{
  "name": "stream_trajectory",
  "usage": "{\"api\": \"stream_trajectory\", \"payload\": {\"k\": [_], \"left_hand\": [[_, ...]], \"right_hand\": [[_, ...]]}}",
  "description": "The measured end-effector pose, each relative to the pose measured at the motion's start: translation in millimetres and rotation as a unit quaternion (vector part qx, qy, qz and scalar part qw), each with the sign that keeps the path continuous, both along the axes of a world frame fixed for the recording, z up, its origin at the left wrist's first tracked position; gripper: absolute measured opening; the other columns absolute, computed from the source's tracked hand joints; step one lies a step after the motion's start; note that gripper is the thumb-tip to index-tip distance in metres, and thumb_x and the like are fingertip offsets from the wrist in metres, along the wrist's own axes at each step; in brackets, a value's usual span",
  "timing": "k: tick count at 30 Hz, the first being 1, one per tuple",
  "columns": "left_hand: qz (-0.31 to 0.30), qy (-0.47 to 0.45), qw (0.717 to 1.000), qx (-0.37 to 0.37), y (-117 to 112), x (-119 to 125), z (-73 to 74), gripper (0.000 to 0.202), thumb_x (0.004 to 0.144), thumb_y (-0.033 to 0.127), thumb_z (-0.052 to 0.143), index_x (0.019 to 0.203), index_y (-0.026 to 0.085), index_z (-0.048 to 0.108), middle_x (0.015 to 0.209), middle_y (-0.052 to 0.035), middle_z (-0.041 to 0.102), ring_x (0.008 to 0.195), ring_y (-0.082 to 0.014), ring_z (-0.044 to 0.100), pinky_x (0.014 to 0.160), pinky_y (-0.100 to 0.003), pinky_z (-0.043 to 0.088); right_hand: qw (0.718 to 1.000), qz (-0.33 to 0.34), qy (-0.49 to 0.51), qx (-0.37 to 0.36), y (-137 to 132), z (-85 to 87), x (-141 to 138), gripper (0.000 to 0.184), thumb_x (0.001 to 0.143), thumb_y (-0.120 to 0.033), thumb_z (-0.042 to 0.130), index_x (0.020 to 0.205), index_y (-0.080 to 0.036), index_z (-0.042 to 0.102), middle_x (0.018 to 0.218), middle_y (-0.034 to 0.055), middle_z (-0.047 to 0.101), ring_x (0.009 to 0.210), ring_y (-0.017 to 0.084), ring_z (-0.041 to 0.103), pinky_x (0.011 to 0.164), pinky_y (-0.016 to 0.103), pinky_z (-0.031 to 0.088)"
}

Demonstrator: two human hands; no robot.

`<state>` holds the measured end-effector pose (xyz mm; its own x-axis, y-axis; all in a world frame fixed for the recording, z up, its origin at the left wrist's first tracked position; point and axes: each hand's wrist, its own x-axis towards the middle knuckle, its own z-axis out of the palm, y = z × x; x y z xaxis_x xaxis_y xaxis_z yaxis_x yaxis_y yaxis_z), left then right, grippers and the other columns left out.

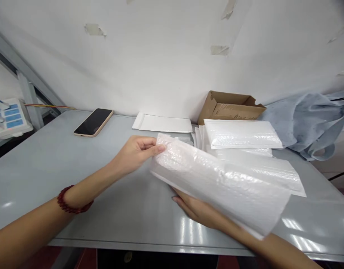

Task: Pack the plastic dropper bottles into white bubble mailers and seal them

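A white bubble-wrap mailer is held tilted above the grey table, its right end hanging lower. My left hand pinches its upper left corner between thumb and fingers. Under the mailer's lower edge is my right hand, its fingertips pointing left. The mailer covers part of that hand, and whether it grips anything is hidden. Just behind lies a pile of similar mailers, with one more flat white mailer near the wall.
A phone lies at the back left of the grey table. Against the wall stands an open cardboard box, with light blue cloth to its right. A white device with blue labels sits beyond the left edge.
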<state>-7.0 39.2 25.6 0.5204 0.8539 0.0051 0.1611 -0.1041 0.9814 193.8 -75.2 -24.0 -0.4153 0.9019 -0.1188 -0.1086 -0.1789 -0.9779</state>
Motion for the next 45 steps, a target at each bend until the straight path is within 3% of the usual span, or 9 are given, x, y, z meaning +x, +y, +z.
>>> {"api": "stream_trajectory", "payload": {"k": [3,7,9,14,20,27,31,37,45], "left_hand": [[-0.011,-0.082,0.995,-0.053,-3,39,4.1,0.024,0.083,0.035,0.063,0.07,0.015,0.064,0.067,0.0007,0.059,0.066,-0.0098,0.053,0.063,-0.022,0.043],[0.009,-0.157,0.983,-0.096,2,94,17.3,0.039,0.086,0.031,0.062,0.054,0.015,0.046,0.054,0.0056,0.036,0.048,-0.0037,0.035,0.048,-0.019,0.03],[0.015,-0.161,0.98,-0.118,10,118,22.5,0.036,0.088,0.029,0.061,0.057,0.015,0.047,0.054,0.0051,0.039,0.046,-0.0028,0.038,0.048,-0.02,0.034],[0.041,-0.085,0.991,-0.09,41,154,21.4,0.032,0.084,0.027,0.066,0.06,0.012,0.051,0.053,-0.0015,0.053,0.046,-0.0077,0.053,0.046,-0.023,0.042],[0.018,-0.056,0.996,-0.065,52,155,10.9,0.034,0.089,0.039,0.059,0.07,0.01,0.055,0.067,-0.0079,0.062,0.053,-0.01,0.061,0.054,-0.025,0.052],[0.055,0.092,0.99,0.087,75,88,-3.3,0.021,0.088,0.03,0.049,0.087,0.011,0.056,0.089,-0.0145,0.067,0.076,-0.0199,0.066,0.073,-0.037,0.055],[0.038,0.219,0.947,0.233,102,30,-19.1,0.022,0.071,0.027,0.066,0.088,0.014,0.061,0.107,-0.0128,0.062,0.117,-0.0337,0.047,0.1,-0.052,0.036],[-0.019,0.33,0.882,0.336,125,5,-39.4,0.023,0.074,0.016,0.053,0.094,0.015,0.065,0.105,-0.0119,0.065,0.106,-0.0296,0.055,0.09,-0.041,0.043],[0.091,0.295,0.825,0.473,108,-14,-30.0,0.036,0.089,0.012,0.032,0.113,0.017,0.058,0.111,0.0006,0.062,0.108,-0.0164,0.052,0.098,-0.032,0.039]], "right_hand": [[0.951,0.035,-0.253,0.172,1,0.1,3,0.037,0.09,-0.028,0.051,0.126,-0.021,0.057,0.141,0.0106,0.046,0.124,0.03,0.044,0.098,0.049,0.042],[0.727,0.092,-0.532,0.423,6,-2.0,5,0.038,0.097,-0.027,0.038,0.129,-0.01,0.05,0.135,0.0197,0.049,0.123,0.032,0.046,0.099,0.05,0.041],[0.693,0.093,-0.55,0.457,7,-3.1,5,0.037,0.097,-0.027,0.038,0.128,-0.009,0.049,0.134,0.0193,0.05,0.121,0.03,0.047,0.097,0.046,0.044],[0.684,0.088,-0.551,0.47,5,-3.5,6,0.037,0.097,-0.027,0.039,0.128,-0.01,0.049,0.135,0.0181,0.05,0.119,0.028,0.048,0.096,0.043,0.044],[0.682,0.1,-0.56,0.459,6,-1.2,7,0.037,0.097,-0.028,0.037,0.127,-0.009,0.049,0.136,0.0164,0.049,0.119,0.028,0.048,0.097,0.041,0.043],[0.685,0.099,-0.556,0.46,6,-1.7,8,0.037,0.097,-0.027,0.039,0.128,-0.011,0.048,0.136,0.0164,0.049,0.119,0.028,0.048,0.096,0.042,0.043],[0.686,0.091,-0.549,0.469,5,-3.1,8,0.036,0.096,-0.026,0.04,0.128,-0.012,0.048,0.135,0.0172,0.05,0.119,0.027,0.048,0.095,0.043,0.044],[0.682,0.097,-0.557,0.464,6,-1.2,8,0.037,0.097,-0.028,0.039,0.128,-0.011,0.048,0.135,0.0167,0.05,0.118,0.028,0.049,0.095,0.043,0.045],[0.697,0.105,-0.549,0.45,6,1.6,10,0.037,0.097,-0.028,0.039,0.128,-0.01,0.049,0.135,0.0181,0.049,0.122,0.029,0.048,0.098,0.045,0.045]]}}
